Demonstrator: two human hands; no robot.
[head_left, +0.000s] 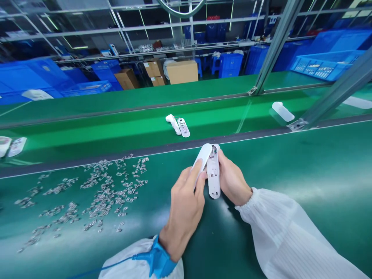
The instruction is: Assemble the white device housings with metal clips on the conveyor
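Nearest us, a blue strap (163, 259) circles our left wrist over the white sleeve. Our left grip (186, 201) pinches the cover (204, 152), which leans beside the shell (214, 180), near or touching at the upper end; we cannot tell whether anything joins them. Our right grip (234, 180) closes round the shell's right edge, its open side facing us, above the green surface (319, 174).

We judge both pieces light, stiff plastic, rather slippery on their smooth faces. The long edges offer the safest hold; the fittings at the shell's upper end look delicate, so we would keep fingertips off them and avoid twisting.

To the left on the surface lie scattered small metal parts (107, 193). Beyond, on the belt (130, 131), sit another opened pair (183, 128) and, farther right, a white piece (283, 111). Farther off stand cartons (183, 72) and blue bins (229, 64).
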